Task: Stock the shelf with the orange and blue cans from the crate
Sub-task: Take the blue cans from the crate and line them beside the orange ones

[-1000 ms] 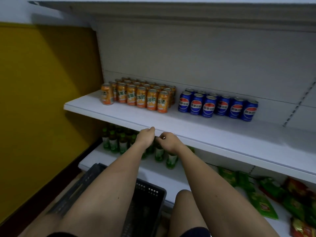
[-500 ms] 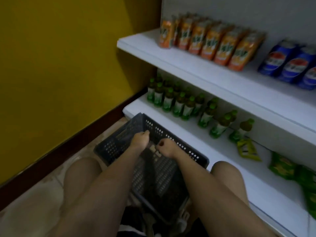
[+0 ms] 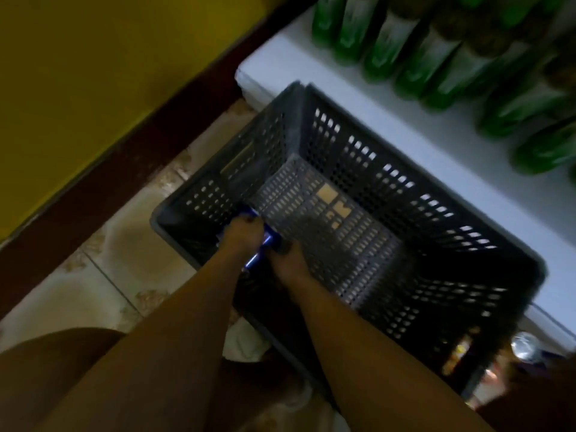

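Head view, looking almost straight down: blue cans (image 3: pixel 260 249) lie in the near-left corner of the dark perforated crate (image 3: pixel 405 194), seen only as slivers of blue between and around two hands. The visible blue runs in a line from upper left to lower right, which suggests cans lying on their sides along that diagonal, though how many there are is too blurred to tell. The left hand (image 3: pixel 241 235) sits directly on top of the blue, fingers curled down over it in what looks like a grip. The right hand (image 3: pixel 288 260) is just beside it, on the cans' right; whether its fingers hold a can or merely rest there cannot be told. The left hand is therefore the nearer one, and any lift out would go up past the crate's left wall. No orange can shows in the crate, whose mesh floor is otherwise bare. The crate stands on a tiled floor (image 3: pixel 103 275) against the low white shelf (image 3: pixel 311 67) carrying green bottles (image 3: pixel 436 54). Half a second earlier both hands were at the crate's rim and the upper shelf was in frame; now the hands are down inside and the view has tipped to the floor.
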Available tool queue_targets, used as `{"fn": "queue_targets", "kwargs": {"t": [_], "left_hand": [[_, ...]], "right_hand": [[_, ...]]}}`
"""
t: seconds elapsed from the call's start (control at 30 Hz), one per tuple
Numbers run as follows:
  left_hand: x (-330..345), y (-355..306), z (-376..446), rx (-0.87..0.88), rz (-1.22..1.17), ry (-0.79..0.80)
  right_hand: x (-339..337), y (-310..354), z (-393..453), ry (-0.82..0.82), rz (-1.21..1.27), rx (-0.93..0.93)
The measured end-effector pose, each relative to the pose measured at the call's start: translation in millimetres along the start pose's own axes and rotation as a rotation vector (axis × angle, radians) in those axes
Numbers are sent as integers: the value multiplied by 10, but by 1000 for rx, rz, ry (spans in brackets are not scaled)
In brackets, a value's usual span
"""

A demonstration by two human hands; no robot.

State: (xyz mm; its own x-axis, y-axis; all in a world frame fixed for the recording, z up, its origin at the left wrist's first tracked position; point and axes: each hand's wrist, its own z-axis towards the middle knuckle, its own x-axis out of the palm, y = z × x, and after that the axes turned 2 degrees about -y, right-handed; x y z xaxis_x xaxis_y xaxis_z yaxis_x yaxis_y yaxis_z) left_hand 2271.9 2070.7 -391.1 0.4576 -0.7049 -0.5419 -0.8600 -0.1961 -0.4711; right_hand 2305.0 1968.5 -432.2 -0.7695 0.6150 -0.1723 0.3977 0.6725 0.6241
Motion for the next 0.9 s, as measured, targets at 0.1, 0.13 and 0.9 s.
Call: {"fn": "queue_targets", "kwargs": {"t": [0.1, 0.13, 0.9], "left_hand": [[103, 75, 296, -60, 126, -12], [144, 105, 368, -85, 163, -12], [-140, -508, -992, 52, -60, 10]], "right_hand": [[268, 3, 307, -53, 32, 91], [333, 1, 391, -64, 26, 125], [-1288, 316, -1079, 178, 738, 184]]}}
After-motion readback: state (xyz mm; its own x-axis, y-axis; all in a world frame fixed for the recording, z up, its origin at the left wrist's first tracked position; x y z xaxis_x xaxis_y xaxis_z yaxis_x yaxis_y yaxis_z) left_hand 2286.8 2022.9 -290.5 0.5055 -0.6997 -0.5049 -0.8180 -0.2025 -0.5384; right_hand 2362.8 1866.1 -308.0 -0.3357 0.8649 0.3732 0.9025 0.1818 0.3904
